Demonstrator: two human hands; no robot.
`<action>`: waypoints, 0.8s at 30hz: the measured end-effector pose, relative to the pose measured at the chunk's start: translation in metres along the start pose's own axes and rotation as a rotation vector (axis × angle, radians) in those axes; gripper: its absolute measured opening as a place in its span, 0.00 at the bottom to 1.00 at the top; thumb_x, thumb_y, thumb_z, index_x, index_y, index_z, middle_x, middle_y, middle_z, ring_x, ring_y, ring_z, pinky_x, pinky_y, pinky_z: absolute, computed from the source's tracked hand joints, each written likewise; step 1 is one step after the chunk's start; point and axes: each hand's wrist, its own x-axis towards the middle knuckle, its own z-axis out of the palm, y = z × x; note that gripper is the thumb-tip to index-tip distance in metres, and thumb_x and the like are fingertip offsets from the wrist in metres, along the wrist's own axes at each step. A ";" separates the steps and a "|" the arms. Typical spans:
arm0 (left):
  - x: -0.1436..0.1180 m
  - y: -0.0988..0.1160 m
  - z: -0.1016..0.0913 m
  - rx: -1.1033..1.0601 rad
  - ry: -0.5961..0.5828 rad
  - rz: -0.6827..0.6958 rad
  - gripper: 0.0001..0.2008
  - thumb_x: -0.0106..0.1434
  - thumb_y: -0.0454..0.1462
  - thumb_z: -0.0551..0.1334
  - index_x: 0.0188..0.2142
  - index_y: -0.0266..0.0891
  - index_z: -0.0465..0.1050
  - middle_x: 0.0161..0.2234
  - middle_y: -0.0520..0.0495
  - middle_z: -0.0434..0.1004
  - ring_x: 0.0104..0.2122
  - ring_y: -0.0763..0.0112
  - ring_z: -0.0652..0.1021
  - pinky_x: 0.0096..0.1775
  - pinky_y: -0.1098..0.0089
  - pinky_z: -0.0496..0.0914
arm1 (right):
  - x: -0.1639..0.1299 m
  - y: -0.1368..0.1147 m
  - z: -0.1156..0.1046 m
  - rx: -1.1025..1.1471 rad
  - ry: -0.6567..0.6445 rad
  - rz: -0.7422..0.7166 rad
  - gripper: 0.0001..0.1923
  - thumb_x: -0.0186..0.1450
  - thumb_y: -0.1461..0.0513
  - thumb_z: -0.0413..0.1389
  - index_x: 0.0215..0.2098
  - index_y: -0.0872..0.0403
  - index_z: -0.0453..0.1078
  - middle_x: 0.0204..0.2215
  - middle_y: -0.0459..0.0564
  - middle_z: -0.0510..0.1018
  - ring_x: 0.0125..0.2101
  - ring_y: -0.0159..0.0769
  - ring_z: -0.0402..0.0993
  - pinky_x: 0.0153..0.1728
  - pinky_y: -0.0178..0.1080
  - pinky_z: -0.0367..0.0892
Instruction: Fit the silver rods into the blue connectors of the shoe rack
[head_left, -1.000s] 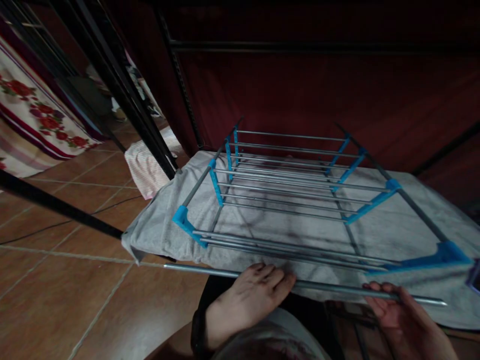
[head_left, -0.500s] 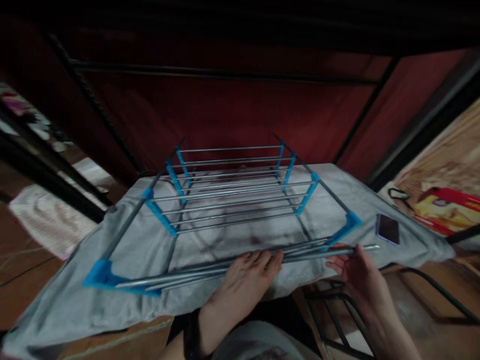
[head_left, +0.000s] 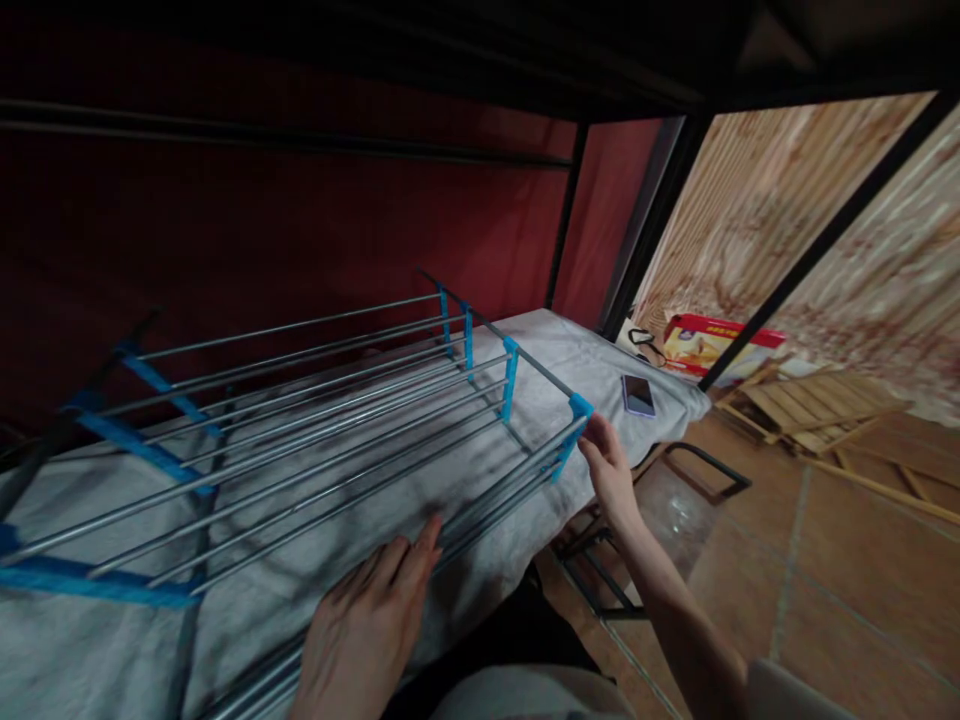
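Note:
A rack of thin metal rods point(head_left: 315, 432) with blue plastic brackets lies on a grey cloth-covered surface. Several loose-looking metal rods point(head_left: 491, 510) run along its near side, bunched together. My left hand point(head_left: 367, 615) lies over this bunch with its fingers curled across the rods, the index finger stretched along them. At the far right end, my right hand point(head_left: 609, 465) rests against the outside of a blue corner bracket point(head_left: 577, 420), where a rod end meets it. Thumb and fingers there are apart, though some fingertips are hard to make out.
A phone point(head_left: 638, 395) lies on the cloth point(head_left: 540, 345) to the right, near a red and yellow box point(head_left: 716, 345). A black metal frame point(head_left: 660, 220) surrounds the surface. Below at right are a black chair-like frame point(head_left: 705, 470) and wooden slatted pieces point(head_left: 825, 405) on the tiled floor.
My view has turned to the right. The rod that stuck out past the right bracket now ends at it, and my right hand has moved up against that bracket. My left hand stays on the rods.

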 end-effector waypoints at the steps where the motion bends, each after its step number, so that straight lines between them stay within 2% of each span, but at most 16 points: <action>1: 0.001 -0.001 0.001 0.004 0.000 -0.002 0.17 0.75 0.36 0.51 0.57 0.40 0.71 0.31 0.51 0.78 0.26 0.74 0.78 0.30 0.69 0.67 | 0.001 0.001 0.002 -0.004 0.004 -0.007 0.25 0.61 0.52 0.59 0.55 0.49 0.70 0.53 0.53 0.77 0.53 0.45 0.72 0.60 0.53 0.63; 9: 0.002 -0.004 0.003 0.035 -0.062 -0.021 0.17 0.74 0.37 0.52 0.58 0.40 0.72 0.33 0.49 0.79 0.27 0.72 0.79 0.30 0.70 0.69 | 0.004 -0.002 0.001 -0.050 -0.015 -0.027 0.28 0.62 0.51 0.58 0.59 0.51 0.69 0.54 0.55 0.77 0.54 0.46 0.72 0.58 0.53 0.66; 24: 0.004 -0.003 -0.002 -0.018 -0.063 -0.028 0.18 0.75 0.37 0.51 0.58 0.41 0.73 0.32 0.49 0.80 0.26 0.72 0.79 0.29 0.70 0.68 | 0.005 0.002 0.002 -0.130 -0.002 -0.065 0.27 0.63 0.53 0.56 0.59 0.53 0.69 0.54 0.56 0.76 0.52 0.45 0.74 0.59 0.53 0.64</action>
